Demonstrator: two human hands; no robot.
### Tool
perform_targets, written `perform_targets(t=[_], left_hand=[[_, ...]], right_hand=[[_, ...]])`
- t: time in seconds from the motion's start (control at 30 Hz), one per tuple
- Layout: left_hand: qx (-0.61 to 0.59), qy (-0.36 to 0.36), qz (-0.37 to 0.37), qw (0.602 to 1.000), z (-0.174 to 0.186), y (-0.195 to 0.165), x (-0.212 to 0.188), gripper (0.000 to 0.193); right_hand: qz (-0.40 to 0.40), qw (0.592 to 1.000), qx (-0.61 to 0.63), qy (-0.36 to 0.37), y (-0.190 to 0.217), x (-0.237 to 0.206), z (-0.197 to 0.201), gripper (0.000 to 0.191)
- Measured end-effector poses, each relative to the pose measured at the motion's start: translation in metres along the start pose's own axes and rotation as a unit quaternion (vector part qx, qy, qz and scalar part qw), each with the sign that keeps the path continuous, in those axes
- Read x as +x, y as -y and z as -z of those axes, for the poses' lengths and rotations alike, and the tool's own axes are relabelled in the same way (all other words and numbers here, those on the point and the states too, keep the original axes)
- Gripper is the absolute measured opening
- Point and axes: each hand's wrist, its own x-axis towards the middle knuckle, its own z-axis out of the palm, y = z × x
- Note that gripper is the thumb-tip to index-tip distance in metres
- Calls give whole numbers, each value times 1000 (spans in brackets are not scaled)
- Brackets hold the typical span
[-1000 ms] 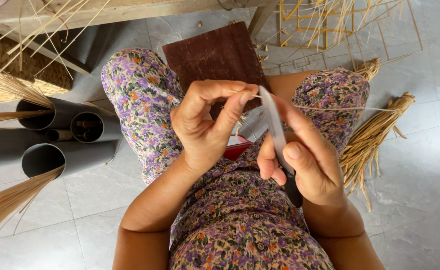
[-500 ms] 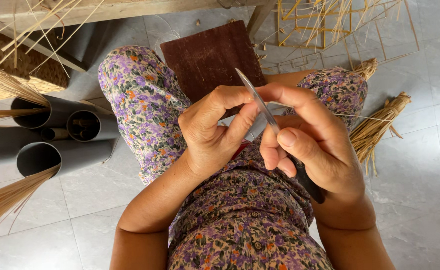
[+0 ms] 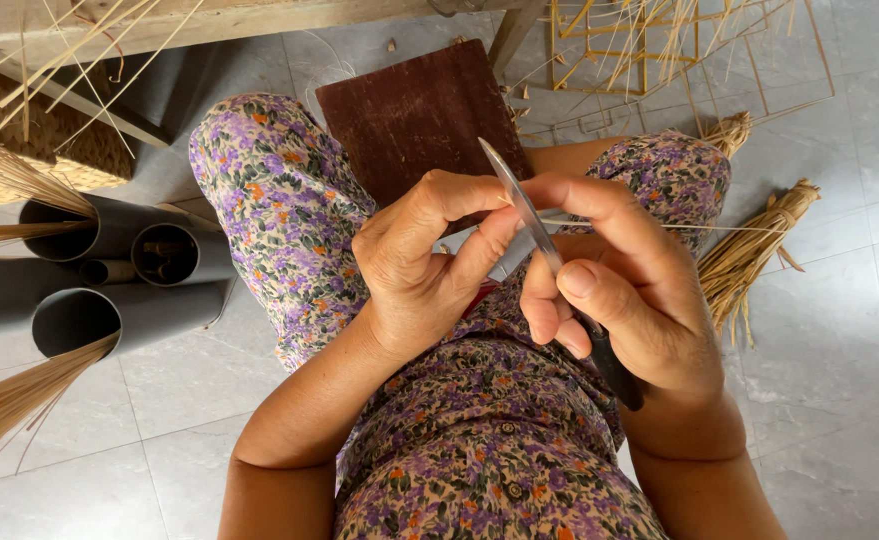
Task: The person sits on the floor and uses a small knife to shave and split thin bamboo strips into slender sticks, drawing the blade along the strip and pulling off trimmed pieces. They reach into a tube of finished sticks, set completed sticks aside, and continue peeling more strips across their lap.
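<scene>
I sat over a pale tiled floor [image 3: 839,330] with my knees apart, in a purple flowered dress [image 3: 279,210]. The room to move was narrow: grey pipe tubes [image 3: 109,310] lay on their sides at my left, some stuffed with pale straw, and a bundle of tied straw [image 3: 749,255] lay just beside my right knee. Ahead, a dark brown board [image 3: 414,115] rested on the floor between my knees, with a wooden bench edge [image 3: 209,20] and a thin yellow stick frame [image 3: 649,50] beyond it. Bare tile showed only at the far right and lower left.

Both my forearms came up from the bottom and met above my lap. My left hand [image 3: 424,270] was curled, its thumb and forefinger pressed together on a thin straw strip [image 3: 659,227]. My right hand [image 3: 624,290] was closed around the dark handle of a knife [image 3: 529,215], thumb laid along the handle, forefinger hooked over the top to meet my left fingertips.

The knife sat between my two hands, over my lap. Its long axis ran diagonally, the grey blade tip pointing up and away to the left, the handle end toward my right wrist. The strip ran almost level, off to the right past my knee.
</scene>
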Motion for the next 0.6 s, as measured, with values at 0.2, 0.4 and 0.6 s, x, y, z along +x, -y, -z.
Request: perform_targets(t=[0.2,0.4,0.6], left_hand=[[3,-2,-5,1000,-1,-2,2,19],[7,-3,-6,1000,-1,-5,2,19],[12,-4,2,1000,-1,-8,3,19]], right_hand=[[-6,1000,-16,-9,-1,0,-2,54],[-4,1000,-18,-1,-2,1,-1,52],[0,1000,-9,-3,-2,1,-1,51]])
